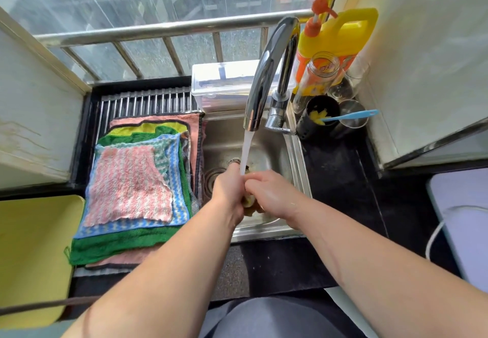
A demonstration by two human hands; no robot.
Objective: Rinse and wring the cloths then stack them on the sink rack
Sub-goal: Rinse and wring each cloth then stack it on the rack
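With left hand (pixel 228 189) + right hand (pixel 269 192) curled tight round a balled yellowish cloth (pixel 248 201) under tap stream (pixel 247 150) over sink (pixel 273 150), looks mid-rinse; next prob needs opposing twist to wring, then lay flat atop cloth stack (pixel 132 187) on rack (pixel 148 102), left.

At your far right, a yellow detergent jug (pixel 343 31) with an orange pump (pixel 315 18) stands in the corner of the black counter (pixel 338 179). A clear glass jar (pixel 317 79) and drinking glasses (pixel 353 79) crowd in front of it. Nearer you, a black holder (pixel 314 123) carries a blue-handled utensil (pixel 351 116). A clear lidded box (pixel 219 81) sits below the window railing (pixel 158 30). A yellow board (pixel 31 253) lies at your left.
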